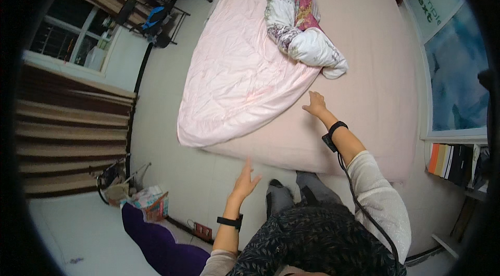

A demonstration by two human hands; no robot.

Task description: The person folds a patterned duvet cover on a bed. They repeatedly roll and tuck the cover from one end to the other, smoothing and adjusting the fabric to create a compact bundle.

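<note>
A pale pink quilt [232, 78] covers the left part of the bed, its rounded near edge folded across the peach sheet [364, 88]. On top of it lies a bunched white floral duvet [284, 7], with a magenta patterned fabric [306, 0] running along its right side. My right hand [315, 104] is over the sheet, close to the quilt's edge, its fingers apart and holding nothing. Lower and to the left, my left hand [244, 182] reaches out in front of the bed's foot end, fingers stretched and nothing in them. Both wrists wear black bands.
Striped curtains [73, 135] and a window hang on the left. A dark chair [156, 20] stands by the wall. Near me on the left are a purple wavy-edged panel [156, 242] and a box of goods [153, 203]. A cabinet with books [450, 164] stands at right.
</note>
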